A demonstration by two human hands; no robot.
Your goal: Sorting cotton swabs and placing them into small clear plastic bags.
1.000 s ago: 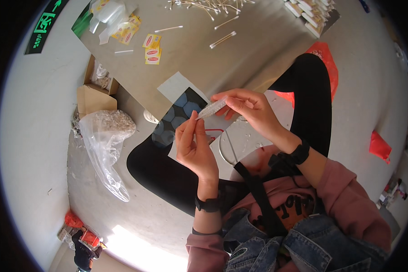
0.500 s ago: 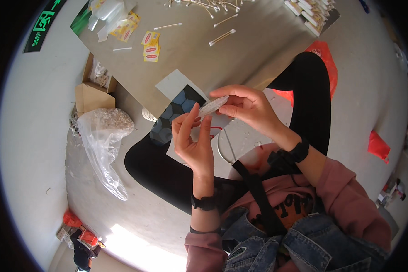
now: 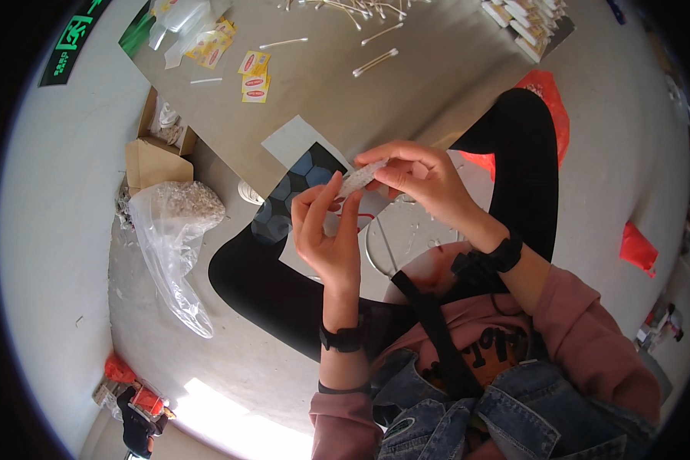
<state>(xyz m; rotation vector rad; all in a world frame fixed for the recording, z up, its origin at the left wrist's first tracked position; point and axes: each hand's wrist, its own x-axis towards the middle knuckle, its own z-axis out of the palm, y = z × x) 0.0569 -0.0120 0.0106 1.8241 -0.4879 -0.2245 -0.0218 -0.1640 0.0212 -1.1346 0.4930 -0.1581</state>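
A small, whitish, see-through packet with pale bits inside is held up between my two hands, above my lap near the table's edge. The fingertips and thumb of my left hand pinch its lower left end. At the upper right end, the thumb and fingers of my right hand grip it. My fingers cover both ends of the packet. Beyond my hands, loose cotton swabs lie on the grey table, with yellow-and-white cards to their left.
Clear plastic bags lie at the table's far left; white packs are stacked far right. A white sheet lies at the near corner. On the floor are a cardboard box, a clear sack and a red bag.
The packet has tilted slightly between my hands, and my right thumb has shifted up along its end. Both hands keep their hold on it.
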